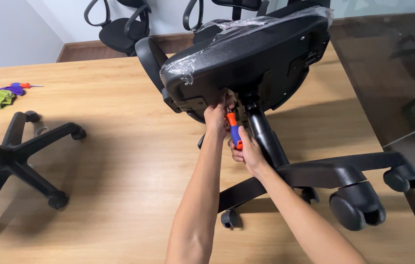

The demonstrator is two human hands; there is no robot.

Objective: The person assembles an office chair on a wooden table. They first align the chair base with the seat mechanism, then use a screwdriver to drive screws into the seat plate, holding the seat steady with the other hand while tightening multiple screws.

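- I see an office chair (256, 63) lying tipped on the wooden table (119, 161), seat toward the far edge, wheeled base (344, 176) toward me at right.
- My left hand (216, 116) sits at the seat's underside; my right hand (246, 151), just below, holds a screwdriver (234, 131).
- A second wheeled base (17, 156) lies at left.
- Behind it, cloths (0, 97) and another screwdriver (25, 85).
- More chairs (119, 29) stand beyond the table.

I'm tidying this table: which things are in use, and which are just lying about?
In use:
black office chair laid on its side
orange and blue screwdriver, in right hand
left hand at the seat underside

Lying about:
separate black five-star wheeled base
second small screwdriver
purple and green cloths
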